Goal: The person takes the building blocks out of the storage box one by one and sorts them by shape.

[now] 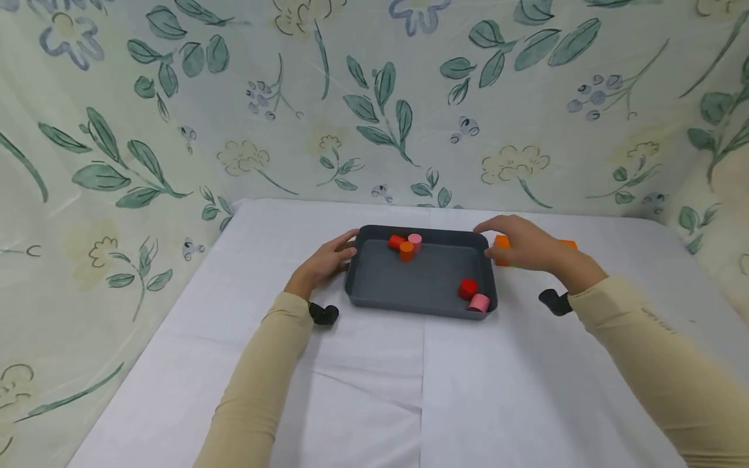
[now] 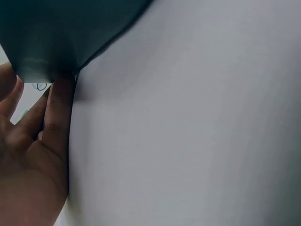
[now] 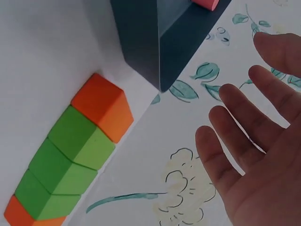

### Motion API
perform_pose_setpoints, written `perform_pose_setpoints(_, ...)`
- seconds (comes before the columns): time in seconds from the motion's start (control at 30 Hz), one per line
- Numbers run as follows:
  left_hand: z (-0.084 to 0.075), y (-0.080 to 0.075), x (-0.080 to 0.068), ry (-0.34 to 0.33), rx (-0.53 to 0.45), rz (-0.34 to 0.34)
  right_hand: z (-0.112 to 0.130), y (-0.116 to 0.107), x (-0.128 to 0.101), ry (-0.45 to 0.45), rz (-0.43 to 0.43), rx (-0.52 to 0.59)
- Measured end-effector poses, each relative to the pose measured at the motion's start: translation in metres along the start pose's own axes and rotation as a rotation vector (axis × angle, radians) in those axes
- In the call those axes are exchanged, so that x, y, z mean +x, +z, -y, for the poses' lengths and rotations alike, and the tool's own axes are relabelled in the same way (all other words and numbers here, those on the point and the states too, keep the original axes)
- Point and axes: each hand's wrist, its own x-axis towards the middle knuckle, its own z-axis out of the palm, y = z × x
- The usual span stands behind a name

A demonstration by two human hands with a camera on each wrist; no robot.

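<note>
One dark grey tray [image 1: 422,286] lies on the white tablecloth [image 1: 363,390], near the table's middle, with its long axis running left to right across the head view. It holds five short cylinders: at the far wall, one red [image 1: 396,242], one orange [image 1: 406,251] and one pink [image 1: 415,242], clustered and touching; at the near right corner, one red [image 1: 467,288] and one pink [image 1: 478,303], side by side. The left hand [image 1: 324,263] rests its straight fingers [image 2: 59,110] against the tray's left wall, at its lower edge where it meets the cloth. The right hand [image 1: 521,244] hovers spread wide and flat over the tray's far right corner, holding nothing; the right wrist view shows its fingers [image 3: 235,155] apart and clear of the tray. Just right of the tray, under that hand, a row of five blocks [image 3: 70,160] lies end to end: one orange [image 3: 101,106], three green [image 3: 63,162] and one orange [image 3: 23,216], the row running away from the tray's right wall. Open cloth extends in front of the tray to the near table edge and to both sides; the floral backdrop [image 1: 374,97] closes the far edge and flanks.
</note>
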Motion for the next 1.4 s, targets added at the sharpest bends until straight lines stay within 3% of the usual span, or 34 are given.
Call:
perform_pose_setpoints(0.23,-0.002,-0.001,-0.001,-0.005,-0.015,-0.007,0.017,0.017,-0.001,-0.048,0.091,-0.038)
perform_pose_setpoints(0.57,-0.003,-0.002,-0.001,-0.002,-0.001,0.001,0.021,0.036,-0.003,-0.079,0.206,-0.075)
perform_pose_setpoints(0.87,-0.007,0.001,0.002,0.003,-0.003,-0.003,0.019,0.043,-0.003,-0.073,0.208,-0.047)
perform_pose_setpoints(1.17,-0.011,0.000,0.001,-0.005,-0.012,-0.001,0.018,0.046,0.000,-0.040,0.167,-0.114)
perform_pose_setpoints(1.4,-0.010,0.001,0.003,-0.019,-0.017,-0.004,0.017,0.046,0.000,-0.050,0.161,-0.100)
